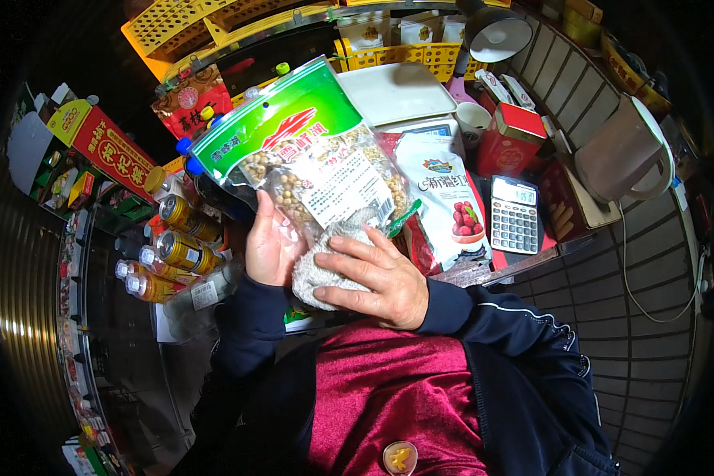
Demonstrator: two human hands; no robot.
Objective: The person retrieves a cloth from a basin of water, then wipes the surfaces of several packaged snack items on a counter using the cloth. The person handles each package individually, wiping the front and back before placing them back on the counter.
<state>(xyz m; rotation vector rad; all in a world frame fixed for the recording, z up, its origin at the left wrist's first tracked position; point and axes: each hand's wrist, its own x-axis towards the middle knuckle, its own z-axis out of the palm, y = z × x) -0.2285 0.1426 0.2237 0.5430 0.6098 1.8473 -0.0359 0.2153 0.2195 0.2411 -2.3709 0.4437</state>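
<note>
A green-topped clear plastic bag of round, pale dried seeds (pixel 309 143) is held up before me, a printed label on its face. My left hand (pixel 273 244) is under the bag's lower left edge, thumb up against it; its fingers are mostly hidden behind. My right hand (pixel 375 279) presses a bunched grey-white cloth (pixel 327 268) with spread fingers against the lower end of the bag. Right of the bag, a white and red pouch picturing red dates (pixel 446 202) lies beside a calculator (pixel 514 214).
A white scale (pixel 395 95), a paper cup (pixel 473 122), a red tin (pixel 510 140) and a desk lamp (pixel 497 35) stand behind. At right is an electric kettle (pixel 619 152). Yellow cans (pixel 187 250) and bottles crowd the left. A yellow plastic basket (pixel 404 58) borders the back.
</note>
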